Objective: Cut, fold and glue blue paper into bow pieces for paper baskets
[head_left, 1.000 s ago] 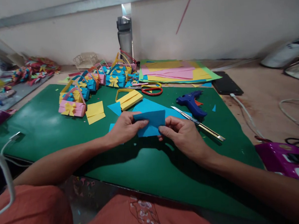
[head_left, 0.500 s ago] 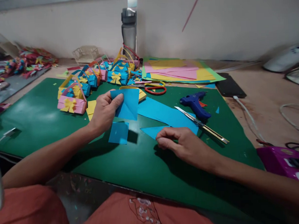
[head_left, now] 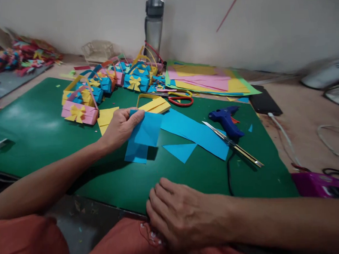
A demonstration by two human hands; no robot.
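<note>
My left hand (head_left: 121,125) pinches a blue paper square (head_left: 147,128) by its upper left corner, above the green mat. A smaller blue paper piece (head_left: 136,152) lies on the mat, partly behind the held square. My right hand (head_left: 179,212) is at the mat's front edge, back upward, fingers curled together; its palm is hidden. Beyond it lie a blue paper triangle (head_left: 181,150) and blue paper strips (head_left: 192,129). A utility knife (head_left: 233,144), blade out, rests across the strips' right end. Behind the left hand are a yellow paper box with a handle (head_left: 156,105) and yellow paper (head_left: 106,118).
Finished paper baskets with bows (head_left: 79,112) stand at back left. Red-and-yellow scissors (head_left: 181,99), coloured paper sheets (head_left: 206,80) and a water bottle (head_left: 154,30) are at the back. A blue glue gun (head_left: 227,120), black phone (head_left: 265,100) and purple device (head_left: 315,184) are to the right.
My right hand has drawn back from the blue triangle to the mat's front edge. My left hand has lowered the blue square slightly, so it overlaps the smaller piece in view.
</note>
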